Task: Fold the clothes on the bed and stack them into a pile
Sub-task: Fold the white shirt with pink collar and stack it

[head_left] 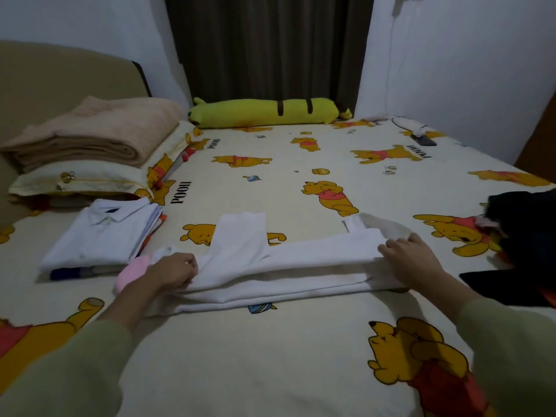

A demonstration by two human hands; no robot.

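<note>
A white shirt (288,266) lies across the middle of the bed, folded lengthwise into a long band, one sleeve sticking up toward the far side. My left hand (176,270) grips its left end, fingers curled round the cloth. My right hand (406,255) holds the folded edge at its right end, near the collar. To the left sits a pile of folded clothes (102,236) with a white collared shirt on top. Dark unfolded clothes (523,233) lie in a heap at the right edge.
The bed (270,356) has a cream sheet with yellow bear prints. A pink item (132,273) lies between the pile and my left hand. A folded beige blanket (96,130) rests on a pillow (81,179) at the far left. A long yellow plush (267,112) lies along the far edge.
</note>
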